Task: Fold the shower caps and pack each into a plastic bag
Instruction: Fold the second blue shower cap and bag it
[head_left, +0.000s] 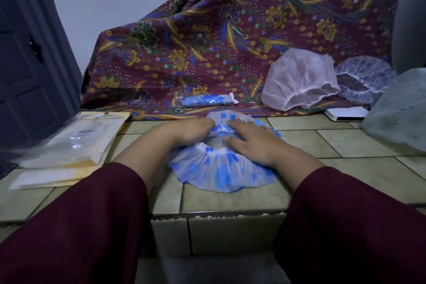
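- My left hand (193, 130) lies on the blue-and-white shower cap (221, 168); its fingers are tucked into the cap's gathered rim, so I cannot tell how far they curl.
- My right hand (251, 139) presses flat on the same cap, fingers straight and spread.
- The cap lies under both hands on the tiled ledge (345, 168).
- Just beyond my hands lies a packed blue cap in a plastic bag (205, 100).
- Well left of my left hand sits a stack of plastic bags (73, 145).
- Beyond my right hand stand a pink cap (299, 78) and a purple-patterned cap (364, 80).
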